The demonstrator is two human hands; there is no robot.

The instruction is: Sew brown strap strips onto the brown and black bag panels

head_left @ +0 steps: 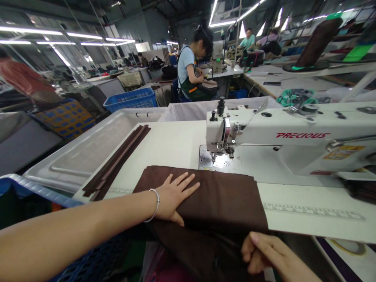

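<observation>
- A white sewing machine (282, 137) is standing at 1 o'clock from the brown fabric (217, 197), its needle head just beyond the fabric's far edge and blocking the way straight ahead.
- A bundle of dark brown strips (117, 162) is lying at 10 o'clock of the fabric, running diagonally toward 1 o'clock, well apart from the hands.
- A grey plastic tray (79, 156) is sitting past the strips at 10 o'clock; a blue crate (131, 100) is resting further off at 11 o'clock, and a seated person (190, 70) is working at 12 o'clock, far behind.
- The surface (308, 215) is lying open at 3 o'clock of the fabric, bare up to its near edge, where a printed ruler strip (314, 211) is running along.
- The fabric is lying flat on the surface with its near part draping over the front edge toward 6 o'clock; its long axis is running from 9 to 3 o'clock.
- The left hand (173, 197) is pressing flat on the fabric's left part, fingers spread and pointing to 2 o'clock, gripping nothing.
- The right hand (264, 252) is curling around the hanging fabric below the surface edge, fingers pinching it.
</observation>
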